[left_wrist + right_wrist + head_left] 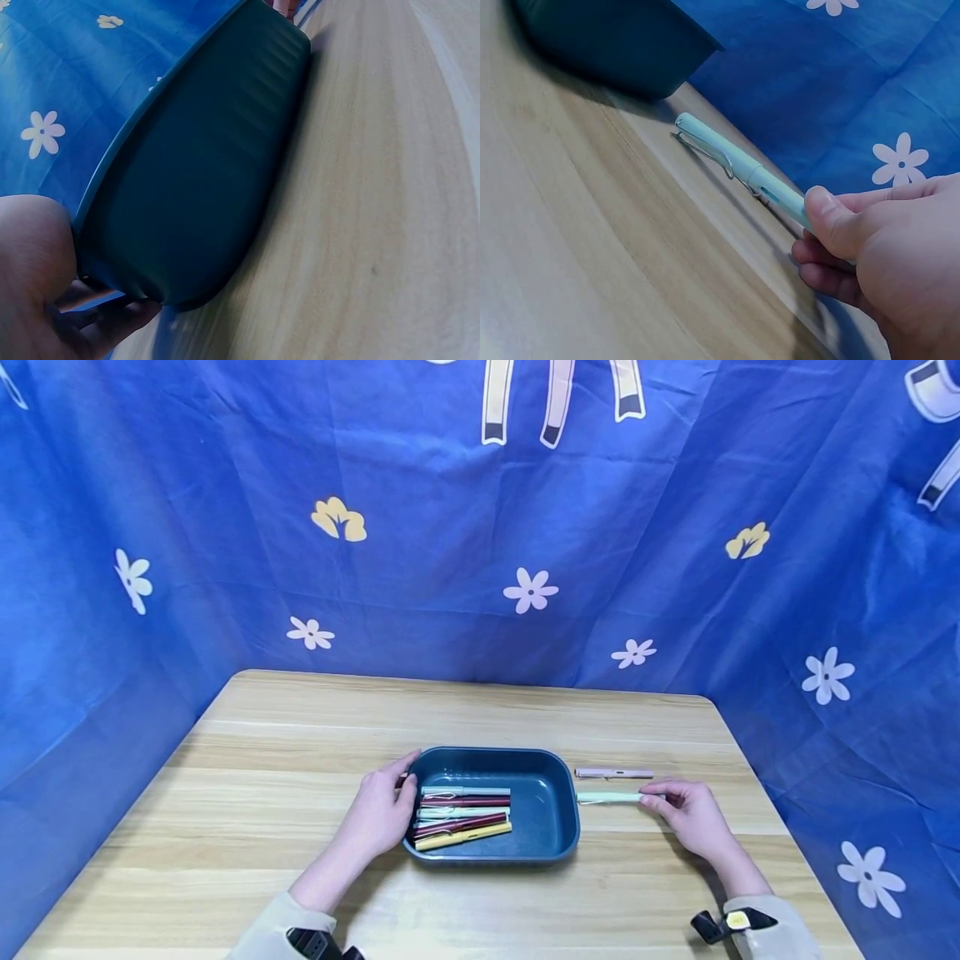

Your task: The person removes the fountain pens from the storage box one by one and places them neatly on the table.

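Note:
My right hand [693, 820] pinches one end of a mint-green pen [607, 797], just right of a dark teal plastic bin [540, 818]. In the right wrist view the pen [727, 154] shows its wire clip, and its far end points toward the bin. My left hand [378, 810] grips the bin's left end, with thumb and fingers around the wall. Several pens lie side by side in the left part of the bin, among them a pale blue pen [480, 791], a maroon pen [487, 802] and a yellow pen [465, 837].
A lilac pen [615, 773] lies on the wooden table [300, 735] behind the mint-green one, right of the bin. Blue curtains [420, 568] with printed flowers hang behind the table and along both sides.

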A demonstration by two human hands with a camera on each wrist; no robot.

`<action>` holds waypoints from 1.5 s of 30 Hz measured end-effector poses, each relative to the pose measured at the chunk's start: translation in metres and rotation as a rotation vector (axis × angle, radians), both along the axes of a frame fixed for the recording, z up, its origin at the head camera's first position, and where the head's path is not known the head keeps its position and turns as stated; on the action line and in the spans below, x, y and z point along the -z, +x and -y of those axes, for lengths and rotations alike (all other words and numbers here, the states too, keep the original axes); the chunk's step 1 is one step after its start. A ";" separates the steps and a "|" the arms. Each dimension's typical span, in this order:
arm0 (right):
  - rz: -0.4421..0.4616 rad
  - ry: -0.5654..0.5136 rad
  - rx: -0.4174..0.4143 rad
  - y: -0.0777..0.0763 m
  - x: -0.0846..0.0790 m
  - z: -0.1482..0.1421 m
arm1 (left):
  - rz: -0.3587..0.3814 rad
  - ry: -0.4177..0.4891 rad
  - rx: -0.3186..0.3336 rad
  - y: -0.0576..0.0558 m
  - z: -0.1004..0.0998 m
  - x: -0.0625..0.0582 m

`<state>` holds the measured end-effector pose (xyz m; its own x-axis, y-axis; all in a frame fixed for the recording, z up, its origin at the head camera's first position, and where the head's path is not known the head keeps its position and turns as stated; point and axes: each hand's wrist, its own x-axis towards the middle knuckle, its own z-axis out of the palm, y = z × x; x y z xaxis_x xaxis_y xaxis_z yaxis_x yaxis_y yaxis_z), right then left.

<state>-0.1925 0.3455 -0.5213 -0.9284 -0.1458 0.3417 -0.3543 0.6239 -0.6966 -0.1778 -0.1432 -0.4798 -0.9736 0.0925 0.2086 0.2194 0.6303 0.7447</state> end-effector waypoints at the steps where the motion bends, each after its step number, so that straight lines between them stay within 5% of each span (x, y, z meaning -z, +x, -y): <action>1: -0.014 0.011 -0.004 -0.001 0.001 0.000 | -0.002 0.000 0.000 0.000 0.000 0.000; 23: -0.207 0.222 -0.063 -0.011 0.010 -0.002 | -0.005 -0.010 -0.003 0.000 -0.001 0.000; 45: -0.211 0.269 -0.094 -0.014 0.009 -0.003 | -0.009 -0.019 -0.004 0.000 -0.001 -0.001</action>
